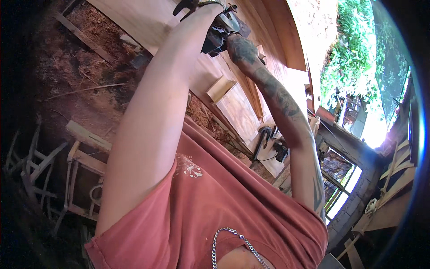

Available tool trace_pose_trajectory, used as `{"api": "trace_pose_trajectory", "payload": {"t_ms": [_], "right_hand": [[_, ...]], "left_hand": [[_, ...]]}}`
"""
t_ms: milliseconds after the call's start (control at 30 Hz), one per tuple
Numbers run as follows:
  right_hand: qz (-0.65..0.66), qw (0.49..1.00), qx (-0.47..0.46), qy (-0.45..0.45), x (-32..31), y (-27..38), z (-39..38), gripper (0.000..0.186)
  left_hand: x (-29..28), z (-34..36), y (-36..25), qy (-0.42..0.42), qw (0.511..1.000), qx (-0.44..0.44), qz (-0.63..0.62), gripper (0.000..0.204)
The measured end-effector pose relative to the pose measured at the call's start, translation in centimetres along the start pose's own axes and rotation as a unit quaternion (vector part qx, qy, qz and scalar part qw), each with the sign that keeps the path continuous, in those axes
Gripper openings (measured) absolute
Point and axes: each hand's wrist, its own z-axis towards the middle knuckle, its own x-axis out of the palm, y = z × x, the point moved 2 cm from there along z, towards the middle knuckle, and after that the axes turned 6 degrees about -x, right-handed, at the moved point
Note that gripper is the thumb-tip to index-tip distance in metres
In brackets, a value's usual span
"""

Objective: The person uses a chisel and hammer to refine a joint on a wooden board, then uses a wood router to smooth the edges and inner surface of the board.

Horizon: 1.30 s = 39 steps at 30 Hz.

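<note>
Head view, tilted hard over: both forearms reaching up the frame toward a dark power tool (219, 31) near the top edge, resting on a broad wooden panel (148, 22). Left hand (199, 5) up at the very top of the frame, wrapped over the tool's dark handle, mostly cut off by the frame edge, so grip only partly readable. Right hand (239, 47) closed against the tool's right side, tattooed forearm running down from it toward the lower right. Hands close together, one on each side of the tool, both clamped on it as far as visible. Small wooden block (220, 88) lying on the pale wooden surface (242, 112) below the tool, between the two forearms. Another dark power tool with cord (273, 145) lying farther along that surface, well apart from the hands. Sawdust-covered floor (80, 62) to the left, with wooden chair frames (85, 179) stacked near the lower left. Red shirt (233, 210) and silver chain (237, 244) filling the bottom. Green foliage (354, 49) bright at upper right.
</note>
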Motion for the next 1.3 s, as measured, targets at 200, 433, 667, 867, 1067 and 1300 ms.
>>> {"api": "trace_pose_trajectory", "payload": {"t_ms": [200, 433, 667, 867, 1067, 1300], "right_hand": [[-0.073, 0.997, 0.012, 0.008, 0.3, 0.6, 1.8, 0.015], [-0.143, 0.988, -0.041, 0.042, -0.2, 0.7, 2.2, 0.019], [-0.117, 0.992, -0.036, 0.015, -0.9, 1.3, 2.6, 0.016], [0.084, 0.993, 0.066, 0.052, -1.1, -2.8, -2.2, 0.026], [0.165, 0.973, 0.161, -0.011, 5.2, -5.6, -8.6, 0.036], [0.226, 0.957, 0.140, -0.118, 5.3, -2.4, -5.2, 0.027]], "left_hand": [[0.1, 0.2, 0.4, 0.007, 1.000, -0.005, -0.012, 0.034], [-0.1, -0.4, -0.4, 0.018, 0.999, 0.006, -0.034, 0.034], [0.5, -0.2, -0.4, 0.019, 0.999, 0.014, -0.034, 0.035], [1.1, 0.0, -0.9, 0.020, 0.999, 0.014, -0.023, 0.035], [1.7, 0.2, -1.0, 0.028, 0.999, 0.016, -0.014, 0.036], [1.4, 0.5, -0.4, 0.022, 1.000, 0.008, -0.004, 0.037]]}}
